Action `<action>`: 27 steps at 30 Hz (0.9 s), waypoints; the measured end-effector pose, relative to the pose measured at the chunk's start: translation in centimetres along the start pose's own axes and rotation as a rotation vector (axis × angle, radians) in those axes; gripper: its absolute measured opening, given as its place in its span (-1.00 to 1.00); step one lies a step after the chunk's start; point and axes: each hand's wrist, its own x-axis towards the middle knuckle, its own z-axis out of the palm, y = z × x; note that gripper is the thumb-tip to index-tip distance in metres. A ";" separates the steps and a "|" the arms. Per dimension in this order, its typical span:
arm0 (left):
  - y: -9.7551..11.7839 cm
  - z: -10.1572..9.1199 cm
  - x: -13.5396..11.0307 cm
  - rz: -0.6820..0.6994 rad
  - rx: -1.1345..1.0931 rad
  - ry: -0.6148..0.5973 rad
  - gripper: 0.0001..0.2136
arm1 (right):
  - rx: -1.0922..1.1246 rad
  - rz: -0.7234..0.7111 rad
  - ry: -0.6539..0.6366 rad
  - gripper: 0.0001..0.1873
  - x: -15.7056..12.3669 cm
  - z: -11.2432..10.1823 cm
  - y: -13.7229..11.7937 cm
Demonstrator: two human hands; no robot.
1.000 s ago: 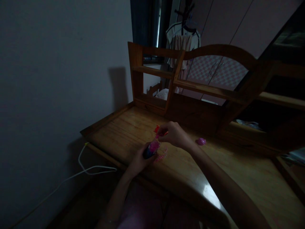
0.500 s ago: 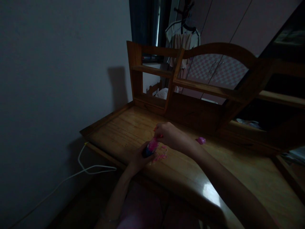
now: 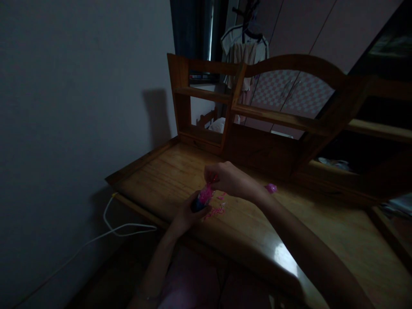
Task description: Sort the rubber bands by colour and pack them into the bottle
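Note:
My left hand is wrapped round a small dark blue container, tilted just above the desk's near edge. Crinkled pink plastic bulges from its top; what is inside cannot be made out. Above it, my right hand has its fingers pinched on the upper end of the pink plastic, with a reddish tip showing between them. Small pink pieces lie scattered on the desk beside the container. Beyond my right forearm sits a small purple-pink bundle.
The wooden desk carries a shelf unit along its back. A white cable hangs at the left edge, near the wall. Behind stand clothes on a rack and a wardrobe. The light is dim.
My right hand has shifted slightly left, and its fingers have turned on the pink plastic. My left hand still holds the container. The view has moved a little.

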 end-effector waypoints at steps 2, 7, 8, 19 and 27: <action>0.1 0.0 0.0 -0.001 -0.038 -0.005 -0.55 | -0.002 0.016 0.033 -0.81 0.2 0.3 0.1; 0.0 0.2 0.1 -0.033 -0.113 0.024 -0.55 | -0.018 0.065 0.047 -0.89 0.7 0.7 0.5; 0.0 0.2 0.1 -0.043 -0.112 0.025 -0.55 | -0.014 0.070 0.050 -0.90 0.7 0.7 0.5; 0.1 0.5 0.5 -0.076 -0.066 0.112 -0.53 | -0.014 -0.032 0.008 -0.78 1.1 1.0 2.2; -0.2 0.6 0.7 -0.052 -0.038 0.105 -0.56 | 0.133 0.101 0.128 -0.95 0.7 1.6 2.1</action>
